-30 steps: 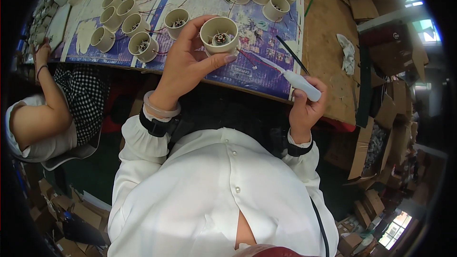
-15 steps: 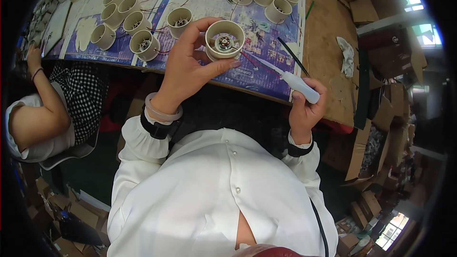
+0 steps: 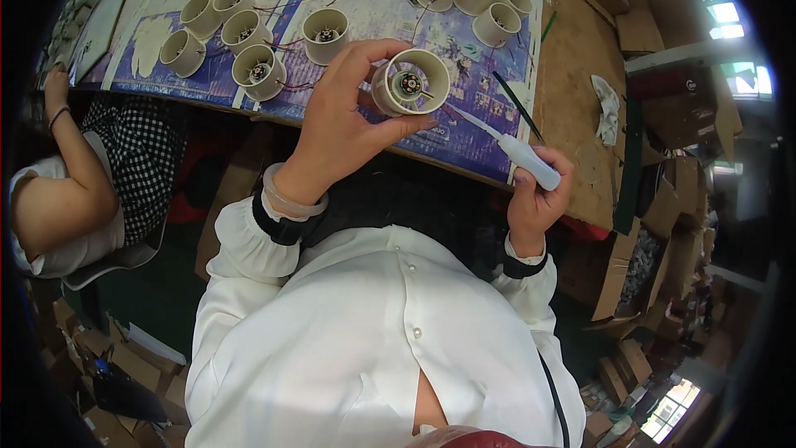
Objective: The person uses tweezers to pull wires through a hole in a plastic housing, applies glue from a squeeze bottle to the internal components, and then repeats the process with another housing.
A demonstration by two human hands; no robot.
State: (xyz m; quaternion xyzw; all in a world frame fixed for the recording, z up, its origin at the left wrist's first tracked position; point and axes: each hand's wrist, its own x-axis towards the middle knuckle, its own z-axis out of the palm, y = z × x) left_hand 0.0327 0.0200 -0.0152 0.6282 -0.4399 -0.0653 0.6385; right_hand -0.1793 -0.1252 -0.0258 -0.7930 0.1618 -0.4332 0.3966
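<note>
Cream cup clamped in left hand near table edge, right hand gripping bottle

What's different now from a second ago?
The left hand has moved the cream cup to the right and slightly toward the person, tipping its mouth more rightward; it is now nearer the white bottle in the right hand. The view also shifted a little. Nothing was taken hold of or let go; the other cups stayed put.
</note>
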